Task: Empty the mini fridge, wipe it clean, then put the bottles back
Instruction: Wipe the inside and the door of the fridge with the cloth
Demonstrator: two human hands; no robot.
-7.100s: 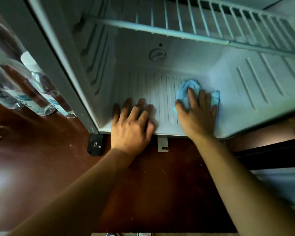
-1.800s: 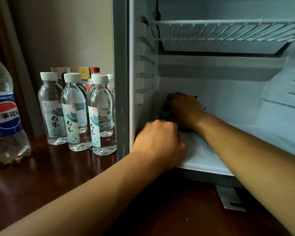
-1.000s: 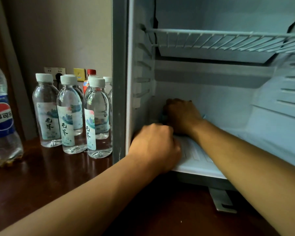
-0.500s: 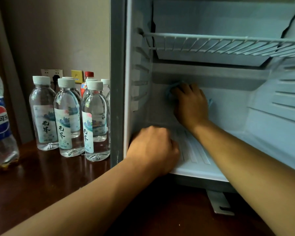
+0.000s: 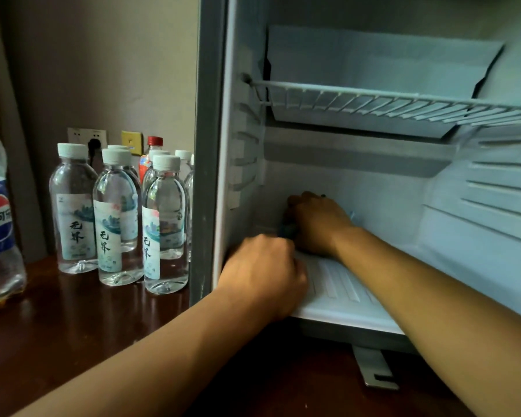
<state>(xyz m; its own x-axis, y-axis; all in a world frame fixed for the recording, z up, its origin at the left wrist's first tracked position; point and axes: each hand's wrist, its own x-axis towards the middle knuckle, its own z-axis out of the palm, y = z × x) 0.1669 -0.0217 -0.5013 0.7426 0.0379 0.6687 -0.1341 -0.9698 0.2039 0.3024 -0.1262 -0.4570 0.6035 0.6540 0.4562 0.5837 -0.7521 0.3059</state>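
Dark wooden tabletop (image 5: 73, 326) carries an open mini fridge (image 5: 373, 182) at its right side. Clear water bottles (image 5: 118, 218) stand grouped just left of the fridge, outside it. Inside, at the back left corner of the fridge floor, the right hand (image 5: 316, 224) curls its fingers (image 5: 295, 203) over a blue cloth (image 5: 286, 230). The left hand (image 5: 262, 272) rests at the floor's front left corner, fingers curled; whether they grip anything I cannot tell.

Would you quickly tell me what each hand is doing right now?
Left hand: curled, resting on the white fridge floor, holding nothing visible.
Right hand: gripping the light blue cloth.
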